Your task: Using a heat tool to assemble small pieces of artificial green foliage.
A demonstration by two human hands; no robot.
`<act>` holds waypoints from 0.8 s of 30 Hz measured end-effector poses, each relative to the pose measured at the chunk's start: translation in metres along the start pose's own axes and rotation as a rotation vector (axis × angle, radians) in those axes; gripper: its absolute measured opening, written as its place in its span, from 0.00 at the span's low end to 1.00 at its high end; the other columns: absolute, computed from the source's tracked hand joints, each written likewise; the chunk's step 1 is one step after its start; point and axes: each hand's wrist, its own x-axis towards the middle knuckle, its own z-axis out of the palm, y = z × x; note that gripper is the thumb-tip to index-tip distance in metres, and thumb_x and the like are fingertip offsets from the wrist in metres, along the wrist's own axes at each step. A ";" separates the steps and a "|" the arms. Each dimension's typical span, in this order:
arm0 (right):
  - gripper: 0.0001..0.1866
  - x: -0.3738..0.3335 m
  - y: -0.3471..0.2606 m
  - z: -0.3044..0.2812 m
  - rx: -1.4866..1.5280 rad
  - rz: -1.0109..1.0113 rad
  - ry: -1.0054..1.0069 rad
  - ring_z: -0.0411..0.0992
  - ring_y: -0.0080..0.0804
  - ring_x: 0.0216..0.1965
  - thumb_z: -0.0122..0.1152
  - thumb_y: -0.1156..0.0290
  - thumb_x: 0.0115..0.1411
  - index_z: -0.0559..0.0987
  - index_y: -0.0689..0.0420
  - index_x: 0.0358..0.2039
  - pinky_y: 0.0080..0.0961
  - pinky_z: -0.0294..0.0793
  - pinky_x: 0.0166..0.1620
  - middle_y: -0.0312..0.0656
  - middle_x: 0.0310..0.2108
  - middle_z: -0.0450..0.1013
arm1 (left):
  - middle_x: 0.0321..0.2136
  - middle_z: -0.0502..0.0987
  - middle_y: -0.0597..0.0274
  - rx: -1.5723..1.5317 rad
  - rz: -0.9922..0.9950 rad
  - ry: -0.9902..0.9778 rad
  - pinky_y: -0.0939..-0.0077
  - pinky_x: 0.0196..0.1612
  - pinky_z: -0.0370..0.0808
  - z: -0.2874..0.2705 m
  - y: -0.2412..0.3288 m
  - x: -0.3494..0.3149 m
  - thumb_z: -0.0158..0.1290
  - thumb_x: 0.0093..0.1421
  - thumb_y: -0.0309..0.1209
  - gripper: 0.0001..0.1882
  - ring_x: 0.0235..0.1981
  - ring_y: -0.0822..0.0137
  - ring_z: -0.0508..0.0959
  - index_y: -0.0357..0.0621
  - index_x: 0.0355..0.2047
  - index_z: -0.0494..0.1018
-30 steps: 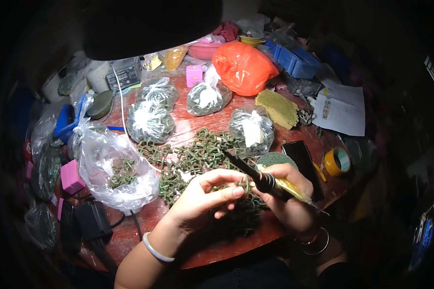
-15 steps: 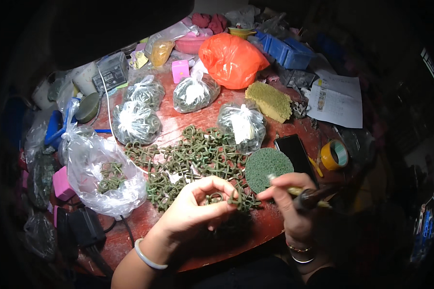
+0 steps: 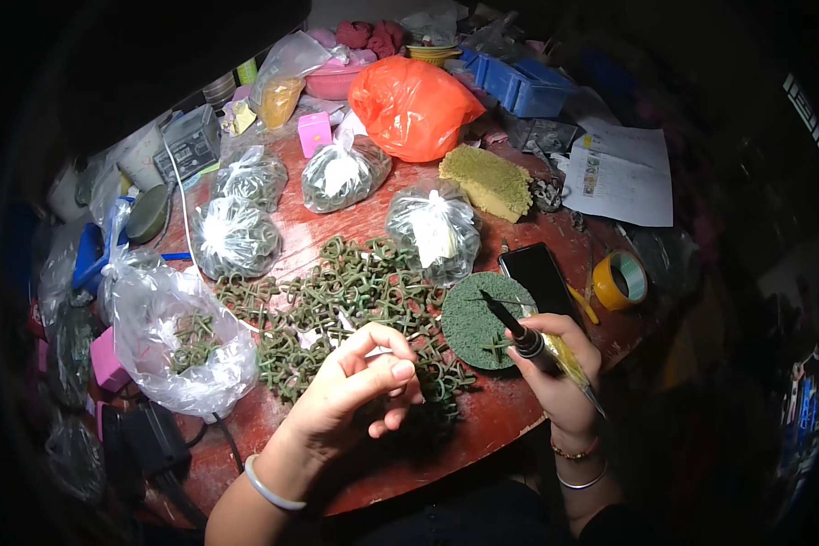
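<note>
Green loops (image 3: 359, 287) heaped beyond L hand (image 3: 350, 393) – curled, grip unclear – R hand (image 3: 566, 375) clutching blk tool (image 3: 524, 339).

Pale bangle (image 3: 269, 490), seemingly black sleeve (image 3: 615, 525)

Black tool (image 3: 527, 340) aslant, green ring-like pieces (image 3: 359, 280) heaped nearby

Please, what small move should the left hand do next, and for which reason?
Probably the left hand should reach for one piece in the loose green pile: no piece shows in its fingers, and the pile lies just beyond it, while the right hand is occupied with a black pen-like tool.
</note>
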 end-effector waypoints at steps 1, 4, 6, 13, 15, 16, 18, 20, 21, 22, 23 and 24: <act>0.16 0.001 0.000 0.001 0.000 0.001 0.001 0.75 0.24 0.41 0.62 0.89 0.49 0.73 0.63 0.40 0.20 0.74 0.45 0.42 0.36 0.76 | 0.27 0.77 0.58 0.000 -0.001 0.000 0.88 0.15 0.66 0.002 -0.001 0.001 0.55 0.60 0.29 0.06 0.21 0.74 0.75 0.42 0.31 0.70; 0.16 0.005 -0.008 0.005 0.035 0.009 0.011 0.75 0.24 0.40 0.62 0.89 0.49 0.74 0.63 0.39 0.19 0.75 0.43 0.41 0.36 0.76 | 0.30 0.77 0.62 0.202 -0.016 0.096 0.87 0.16 0.67 0.004 -0.003 0.000 0.59 0.58 0.32 0.09 0.22 0.78 0.75 0.43 0.36 0.73; 0.15 0.008 -0.024 0.007 0.102 0.032 0.016 0.75 0.23 0.38 0.63 0.89 0.49 0.75 0.64 0.38 0.19 0.75 0.42 0.41 0.35 0.76 | 0.30 0.77 0.63 0.309 0.004 0.151 0.88 0.18 0.67 0.012 -0.002 0.000 0.59 0.57 0.31 0.10 0.23 0.78 0.75 0.42 0.37 0.74; 0.11 0.016 -0.051 0.022 0.221 0.022 -0.192 0.77 0.22 0.32 0.65 0.80 0.54 0.78 0.59 0.39 0.18 0.75 0.37 0.40 0.31 0.78 | 0.31 0.78 0.66 0.606 0.112 0.136 0.81 0.42 0.72 0.006 -0.005 -0.003 0.61 0.54 0.26 0.12 0.36 0.78 0.75 0.39 0.39 0.75; 0.12 0.018 -0.056 0.025 0.216 -0.008 -0.219 0.77 0.22 0.33 0.65 0.78 0.54 0.77 0.59 0.39 0.18 0.75 0.37 0.41 0.31 0.78 | 0.30 0.78 0.66 0.748 0.228 0.093 0.80 0.41 0.71 0.002 -0.007 -0.003 0.60 0.52 0.25 0.11 0.35 0.77 0.75 0.39 0.37 0.76; 0.12 0.018 -0.058 0.025 0.211 -0.037 -0.246 0.77 0.22 0.33 0.66 0.77 0.54 0.77 0.60 0.40 0.19 0.75 0.37 0.41 0.31 0.78 | 0.29 0.77 0.66 0.700 0.182 0.137 0.79 0.41 0.71 0.008 -0.004 -0.006 0.60 0.52 0.25 0.10 0.34 0.76 0.75 0.39 0.35 0.76; 0.12 0.015 -0.056 0.026 0.264 -0.023 -0.163 0.77 0.23 0.34 0.66 0.77 0.54 0.77 0.61 0.40 0.19 0.76 0.38 0.42 0.32 0.78 | 0.29 0.77 0.65 0.765 0.283 0.148 0.79 0.41 0.71 0.005 -0.010 -0.002 0.60 0.52 0.26 0.09 0.34 0.76 0.75 0.39 0.34 0.76; 0.14 0.008 -0.061 0.018 0.323 0.103 -0.059 0.77 0.24 0.34 0.65 0.72 0.56 0.77 0.64 0.41 0.19 0.76 0.39 0.44 0.32 0.79 | 0.28 0.77 0.65 0.843 0.375 0.181 0.80 0.41 0.70 0.004 -0.010 -0.001 0.60 0.52 0.26 0.07 0.33 0.75 0.75 0.38 0.32 0.76; 0.15 0.002 -0.070 0.013 0.538 0.311 -0.031 0.77 0.26 0.31 0.64 0.67 0.59 0.77 0.66 0.40 0.20 0.76 0.39 0.44 0.31 0.78 | 0.28 0.77 0.65 0.813 0.396 0.197 0.80 0.41 0.70 0.002 -0.011 0.000 0.60 0.53 0.26 0.07 0.33 0.76 0.74 0.38 0.32 0.76; 0.16 -0.001 -0.067 0.008 0.542 0.265 -0.061 0.77 0.25 0.30 0.63 0.65 0.60 0.78 0.66 0.39 0.20 0.76 0.38 0.44 0.30 0.78 | 0.28 0.77 0.66 0.762 0.344 0.219 0.81 0.41 0.70 0.004 -0.010 -0.001 0.60 0.53 0.26 0.07 0.33 0.77 0.74 0.38 0.32 0.76; 0.17 -0.004 -0.063 0.003 0.546 0.220 -0.090 0.76 0.25 0.29 0.62 0.63 0.60 0.78 0.66 0.39 0.20 0.75 0.37 0.44 0.30 0.78 | 0.28 0.77 0.66 0.710 0.294 0.240 0.81 0.41 0.70 0.006 -0.007 -0.002 0.60 0.53 0.26 0.07 0.33 0.77 0.74 0.38 0.32 0.76; 0.16 -0.009 -0.058 0.003 0.539 0.218 -0.077 0.75 0.24 0.26 0.62 0.63 0.60 0.79 0.65 0.38 0.19 0.74 0.33 0.43 0.28 0.77 | 0.28 0.77 0.66 0.711 0.292 0.242 0.81 0.41 0.70 0.007 -0.007 -0.003 0.60 0.53 0.26 0.07 0.33 0.77 0.74 0.38 0.32 0.76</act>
